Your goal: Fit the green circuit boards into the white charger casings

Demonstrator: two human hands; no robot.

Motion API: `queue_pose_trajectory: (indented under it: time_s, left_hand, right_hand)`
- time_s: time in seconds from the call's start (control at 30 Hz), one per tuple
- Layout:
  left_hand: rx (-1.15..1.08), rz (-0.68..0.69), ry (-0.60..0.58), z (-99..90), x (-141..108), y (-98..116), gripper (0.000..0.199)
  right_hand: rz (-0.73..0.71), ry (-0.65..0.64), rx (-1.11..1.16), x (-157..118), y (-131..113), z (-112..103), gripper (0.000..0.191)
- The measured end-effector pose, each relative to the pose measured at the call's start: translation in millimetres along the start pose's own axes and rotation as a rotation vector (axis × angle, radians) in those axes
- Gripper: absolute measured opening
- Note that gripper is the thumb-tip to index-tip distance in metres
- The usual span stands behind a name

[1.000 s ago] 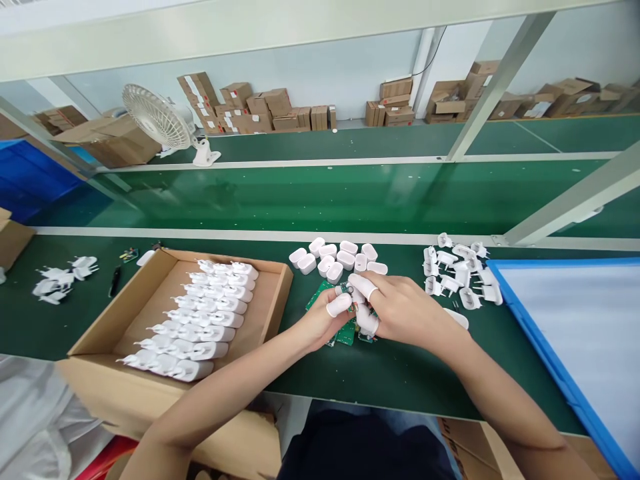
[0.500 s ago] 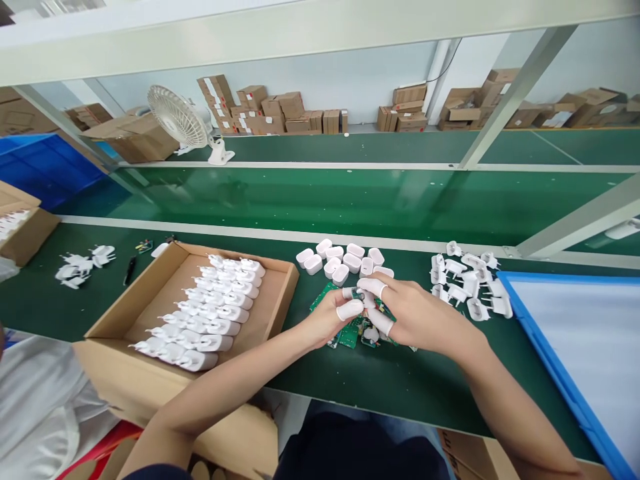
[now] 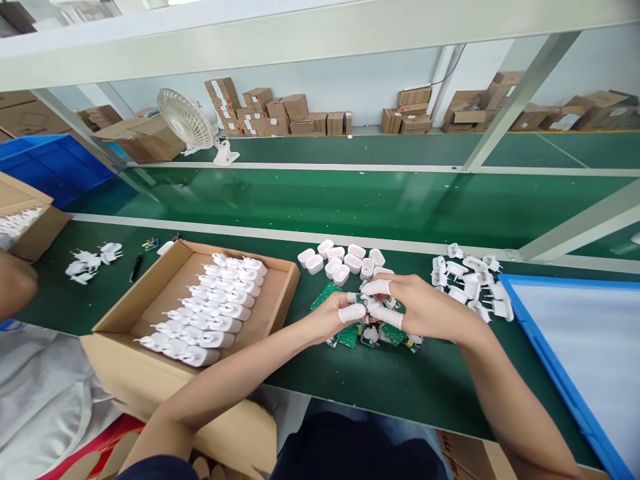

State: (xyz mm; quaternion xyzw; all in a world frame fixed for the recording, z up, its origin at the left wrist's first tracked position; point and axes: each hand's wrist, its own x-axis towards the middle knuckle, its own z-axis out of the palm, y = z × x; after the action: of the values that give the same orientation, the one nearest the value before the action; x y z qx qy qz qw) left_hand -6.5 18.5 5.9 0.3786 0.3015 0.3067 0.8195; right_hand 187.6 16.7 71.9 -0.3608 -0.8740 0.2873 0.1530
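My left hand point(image 3: 336, 315) and my right hand point(image 3: 407, 305) meet over a pile of green circuit boards point(image 3: 348, 335), white finger covers on their fingertips. Between them they pinch a small circuit board, mostly hidden by the fingers. Just behind the hands stand several white oval housings point(image 3: 341, 275). To the right lies a heap of white plug pieces point(image 3: 471, 285). On the left, an open cardboard tray point(image 3: 167, 275) holds rows of white plug adapters point(image 3: 223, 310).
A blue-framed white panel point(image 3: 575, 347) lies at the right. Loose white pieces point(image 3: 85, 263) and a black pen point(image 3: 135, 267) are left of the tray. A clip fan point(image 3: 186, 120) stands behind. Another person's arm point(image 3: 16, 283) shows at the left edge.
The view has shifted slightly, so the scene sits further right. My right hand's fingers have changed their hold around the small board. Another person's arm has come in at the left edge.
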Motion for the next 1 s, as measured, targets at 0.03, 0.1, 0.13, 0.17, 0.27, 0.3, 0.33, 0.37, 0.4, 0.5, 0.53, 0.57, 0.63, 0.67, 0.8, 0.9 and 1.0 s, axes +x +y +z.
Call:
queue_pose_trajectory:
  time_s: [0.03,0.1,0.13,0.17,0.27,0.3,0.33,0.37,0.4,0.5,0.53,0.57,0.63,0.67,0.8,0.9,1.0]
  left_hand:
    - [0.002,0.007,0.002,-0.4,0,0,0.039]
    - [-0.004,0.028,-0.005,-0.5,0,2,0.042]
    - [-0.015,0.040,-0.014,-0.3,-1,3,0.043]
    - [-0.029,0.048,-0.028,-0.1,-2,4,0.043]
    - [-0.062,0.040,-0.071,0.5,-4,6,0.041]
    - [-0.062,0.030,-0.082,0.5,-4,6,0.040]
    - [-0.061,0.023,-0.089,0.4,-4,6,0.040]
    - [-0.062,0.019,-0.093,0.1,-4,6,0.040]
    - [-0.066,0.018,-0.093,-0.1,-4,6,0.040]
    - [-0.070,0.016,-0.081,-0.5,-3,5,0.042]
    - [-0.053,0.012,-0.086,-0.4,-4,5,0.043]
    - [-0.027,0.006,-0.101,-0.3,-4,5,0.044]
    - [0.028,-0.007,-0.142,0.0,-5,3,0.048]
    - [0.051,-0.011,-0.160,0.0,-6,3,0.049]
    - [0.091,-0.006,-0.157,-1.4,-6,1,0.045]
    - [0.104,-0.004,-0.138,-2.3,-4,2,0.043]
    - [0.117,-0.011,-0.135,-1.6,-5,3,0.049]
  right_hand:
    - [-0.004,0.020,-0.002,1,1,0,0.009]
    - [-0.018,0.065,0.028,4,2,1,0.012]
    - [-0.032,0.079,0.062,5,2,1,0.011]
    - [-0.048,0.084,0.097,7,3,1,0.013]
    - [-0.091,0.080,0.141,11,7,2,0.020]
    - [-0.104,0.084,0.133,12,8,3,0.020]
    - [-0.120,0.093,0.124,13,10,4,0.018]
    - [-0.140,0.105,0.121,14,12,5,0.017]
    - [-0.161,0.116,0.125,15,13,6,0.016]
    - [-0.177,0.129,0.157,16,15,7,0.013]
    - [-0.164,0.124,0.173,16,15,7,0.012]
    - [-0.149,0.109,0.192,15,15,7,0.011]
    - [-0.119,0.065,0.260,15,16,7,0.013]
    - [-0.106,0.038,0.316,15,16,7,0.013]
    - [-0.052,-0.029,0.546,17,20,12,0.021]
    - [-0.022,-0.028,0.673,19,23,18,0.024]
    - [-0.010,-0.116,0.836,20,23,22,0.022]
